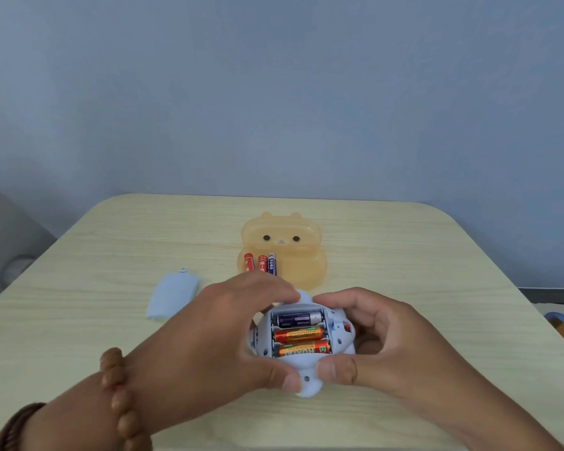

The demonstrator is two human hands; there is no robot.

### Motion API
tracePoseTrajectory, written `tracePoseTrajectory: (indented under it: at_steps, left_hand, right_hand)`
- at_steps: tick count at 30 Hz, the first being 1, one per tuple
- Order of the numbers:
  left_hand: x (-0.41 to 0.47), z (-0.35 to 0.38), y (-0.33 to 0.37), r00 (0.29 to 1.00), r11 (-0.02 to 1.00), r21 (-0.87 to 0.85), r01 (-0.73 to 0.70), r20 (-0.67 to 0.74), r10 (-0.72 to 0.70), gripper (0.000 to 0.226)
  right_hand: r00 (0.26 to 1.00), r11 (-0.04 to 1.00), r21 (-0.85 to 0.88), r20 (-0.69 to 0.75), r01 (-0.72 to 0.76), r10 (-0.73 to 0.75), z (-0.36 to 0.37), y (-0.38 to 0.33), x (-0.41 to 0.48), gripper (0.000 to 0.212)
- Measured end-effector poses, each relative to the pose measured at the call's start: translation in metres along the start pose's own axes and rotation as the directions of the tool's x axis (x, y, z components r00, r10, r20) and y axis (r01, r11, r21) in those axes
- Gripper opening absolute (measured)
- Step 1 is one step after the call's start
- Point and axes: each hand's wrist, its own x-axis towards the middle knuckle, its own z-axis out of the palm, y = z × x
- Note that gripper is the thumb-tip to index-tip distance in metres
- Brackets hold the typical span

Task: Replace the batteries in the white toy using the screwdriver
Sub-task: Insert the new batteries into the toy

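Fingers [284, 375] of both hands I saw curled, clamped on toy [303, 369]: left hand [215, 330] on its left side, right hand [381, 340] on its right, thumbs on near edge. Toy sat underside up at near middle of bench [404, 255], compartment open, three batteries [298, 335] seated inside. Cover [173, 296] lay on bench, left. Beyond toy, orange box [284, 252] held three other batteries [261, 263].

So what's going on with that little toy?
A person holds the white toy upside down, left hand and right hand both curled round it. Its battery cover lies off to the left on the table, so three batteries show inside: one dark, two orange. Three other batteries sit in the orange bear box behind.
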Motion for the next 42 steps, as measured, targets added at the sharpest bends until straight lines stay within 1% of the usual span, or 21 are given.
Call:
tracePoseTrajectory:
  at_steps: [2,4,5,7,12,18,23,26,27,28,29,30,31,32,33,34,35,36,37,39,42]
  left_hand:
    - [0.000,0.005,-0.006,1.000,0.998,-0.063,0.023,-0.005,-0.023,0.076]
    - [0.000,0.007,-0.008,1.000,0.996,-0.085,0.020,-0.017,-0.021,0.075]
    - [0.000,0.007,-0.008,1.000,0.996,-0.088,0.014,-0.024,-0.017,0.075]
    - [0.000,0.007,-0.008,0.999,0.996,-0.093,0.014,-0.033,-0.017,0.076]
    - [0.001,0.007,-0.011,0.999,0.998,-0.063,-0.005,-0.040,0.002,0.076]
    - [0.005,0.006,-0.010,0.998,0.999,-0.012,-0.034,-0.051,0.034,0.077]
    - [0.004,0.005,-0.012,0.998,0.998,-0.058,-0.019,-0.059,0.016,0.078]
    - [0.003,-0.003,-0.010,1.000,0.997,-0.069,-0.022,-0.002,0.022,0.074]
    - [0.003,-0.010,-0.011,1.000,0.998,-0.059,-0.020,-0.024,0.018,0.069]
    - [0.002,-0.018,-0.014,0.995,1.000,-0.019,-0.019,-0.094,0.017,0.062]
    - [0.003,-0.026,-0.020,0.981,0.998,0.066,-0.011,-0.190,0.023,0.054]
    - [0.003,-0.035,-0.027,0.960,0.983,0.181,0.030,-0.278,0.022,0.050]
    - [0.003,-0.043,-0.035,0.944,0.951,0.290,0.107,-0.330,-0.005,0.051]
    - [0.003,-0.047,-0.042,0.934,0.902,0.367,0.229,-0.344,-0.097,0.059]
    - [0.003,-0.049,-0.047,0.912,0.833,0.414,0.368,-0.334,-0.237,0.069]
    - [0.002,-0.047,-0.052,0.874,0.749,0.454,0.482,-0.303,-0.379,0.079]
    - [0.000,-0.042,-0.054,0.837,0.677,0.496,0.544,-0.255,-0.485,0.086]
    - [-0.002,-0.038,-0.055,0.808,0.629,0.533,0.567,-0.210,-0.550,0.090]
    - [-0.003,-0.035,-0.057,0.797,0.607,0.557,0.567,-0.185,-0.575,0.090]
    - [-0.002,-0.034,-0.058,0.807,0.623,0.552,0.554,-0.172,-0.566,0.082]
    - [-0.001,-0.041,-0.059,0.825,0.667,0.522,0.532,-0.143,-0.546,0.065]
  right_hand:
    - [0.999,1.000,0.011,0.037,-0.016,0.016,-0.003,-0.003,-0.001,0.039]
    - [0.999,0.999,0.030,0.032,-0.043,0.042,-0.004,-0.008,0.001,0.025]
    - [0.998,0.998,0.031,0.024,-0.060,0.059,-0.003,-0.009,0.002,0.022]
    - [0.996,0.995,0.047,0.011,-0.090,0.090,-0.002,-0.011,0.003,0.024]
    - [0.990,0.969,0.204,0.007,-0.141,0.142,0.004,-0.012,0.003,0.029]
    - [0.979,0.974,0.210,-0.161,-0.089,0.125,0.018,-0.008,0.005,0.036]
    - [0.986,0.958,0.270,-0.105,-0.099,0.132,0.016,-0.009,0.005,0.034]
    - [0.986,0.957,0.277,-0.110,-0.089,0.124,0.017,-0.006,0.003,0.034]
    - [0.987,0.958,0.276,-0.109,-0.082,0.116,0.017,-0.006,0.001,0.034]
    - [0.988,0.957,0.280,-0.106,-0.076,0.110,0.017,-0.006,0.000,0.034]
    - [0.989,0.955,0.288,-0.103,-0.069,0.103,0.017,-0.006,-0.001,0.033]
    - [0.990,0.953,0.297,-0.102,-0.065,0.100,0.017,-0.006,-0.002,0.033]
    - [0.990,0.950,0.307,-0.104,-0.063,0.099,0.016,-0.005,-0.002,0.033]
    - [0.989,0.946,0.317,-0.107,-0.062,0.101,0.015,-0.006,-0.003,0.033]
    - [0.990,0.943,0.326,-0.104,-0.061,0.100,0.015,-0.005,-0.003,0.032]
    - [0.991,0.941,0.334,-0.097,-0.059,0.097,0.015,-0.006,-0.003,0.032]
    - [0.992,0.938,0.340,-0.089,-0.058,0.094,0.015,-0.006,-0.003,0.032]
    - [0.992,0.937,0.343,-0.085,-0.058,0.092,0.015,-0.005,-0.004,0.033]
    - [0.992,0.937,0.343,-0.084,-0.057,0.092,0.014,-0.005,-0.003,0.033]
    - [0.993,0.937,0.344,-0.079,-0.059,0.091,0.014,-0.004,-0.003,0.033]
    - [0.994,0.933,0.355,-0.071,-0.055,0.085,0.014,-0.003,-0.002,0.035]
